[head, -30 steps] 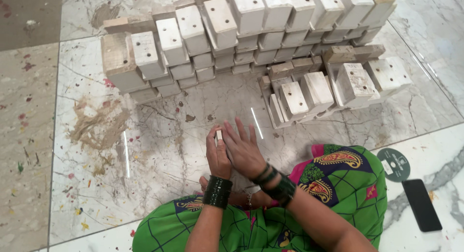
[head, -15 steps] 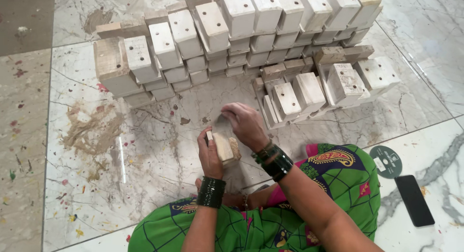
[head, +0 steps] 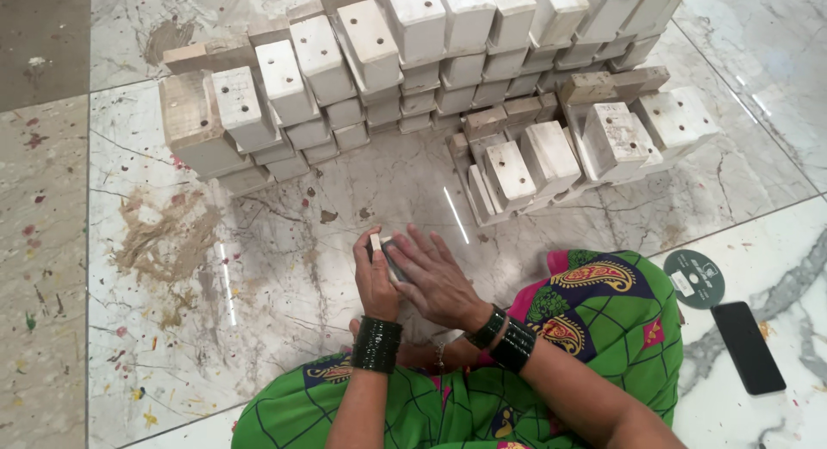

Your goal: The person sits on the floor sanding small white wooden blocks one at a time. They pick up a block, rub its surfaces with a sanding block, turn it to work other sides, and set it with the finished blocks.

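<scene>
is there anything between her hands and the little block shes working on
Nothing visible does. The left hand already grips the small wooden block from its left side, and the right hand lies flat over it. The stacked white blocks stand farther off across bare marble floor.

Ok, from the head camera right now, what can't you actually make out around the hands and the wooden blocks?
- Small block in the head view: mostly covered by the left hand and right hand; its shape is unclear.
- Dark piece beside it: under the right palm, kind unknown.
- Back row of white wooden blocks: cut off by the top edge.
- Round dark disc: too small to identify.
</scene>
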Demonstrator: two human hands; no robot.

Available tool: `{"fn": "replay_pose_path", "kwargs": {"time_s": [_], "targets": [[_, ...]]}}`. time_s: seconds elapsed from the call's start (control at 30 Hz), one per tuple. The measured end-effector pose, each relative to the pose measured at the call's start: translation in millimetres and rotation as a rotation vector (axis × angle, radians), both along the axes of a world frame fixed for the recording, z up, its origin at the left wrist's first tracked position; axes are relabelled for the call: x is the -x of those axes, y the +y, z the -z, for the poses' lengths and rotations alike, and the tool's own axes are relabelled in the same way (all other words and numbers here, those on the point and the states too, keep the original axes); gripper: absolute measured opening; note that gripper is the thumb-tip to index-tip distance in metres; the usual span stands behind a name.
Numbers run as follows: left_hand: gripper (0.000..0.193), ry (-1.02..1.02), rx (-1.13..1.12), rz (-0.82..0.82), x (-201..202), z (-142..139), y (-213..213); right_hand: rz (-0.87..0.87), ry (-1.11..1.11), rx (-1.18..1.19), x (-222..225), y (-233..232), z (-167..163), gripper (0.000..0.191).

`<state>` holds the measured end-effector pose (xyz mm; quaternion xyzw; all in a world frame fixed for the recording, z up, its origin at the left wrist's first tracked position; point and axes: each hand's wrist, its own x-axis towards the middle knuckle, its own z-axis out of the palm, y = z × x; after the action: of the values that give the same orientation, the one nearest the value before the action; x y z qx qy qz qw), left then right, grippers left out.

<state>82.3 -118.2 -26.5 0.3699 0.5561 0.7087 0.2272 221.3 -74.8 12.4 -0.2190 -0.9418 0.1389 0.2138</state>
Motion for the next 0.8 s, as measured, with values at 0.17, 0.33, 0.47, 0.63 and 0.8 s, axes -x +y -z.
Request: {"fn": "replay_pose_path", "kwargs": {"time_s": [0.17,0.33,0.47,0.63,0.8], "targets": [[0.039,0.006,0.043,0.033,1,3,-1,0.016,-0.063,-0.06,-9,-13,4,0.067],[0.037,-0.016,0.027,0.04,8,12,9,0.087,-0.118,0.056,15,9,21,0.06],[0.037,0.059,0.005,-0.099,22,16,10,0.017,0.182,0.212,51,17,40,0.058],[0.038,0.261,0.003,-0.22,46,25,2,-0.027,0.271,0.269,84,12,43,0.058],[0.037,0.187,0.144,-0.121,123,30,25,0.042,0.178,0.164,142,36,26,0.057]]}}
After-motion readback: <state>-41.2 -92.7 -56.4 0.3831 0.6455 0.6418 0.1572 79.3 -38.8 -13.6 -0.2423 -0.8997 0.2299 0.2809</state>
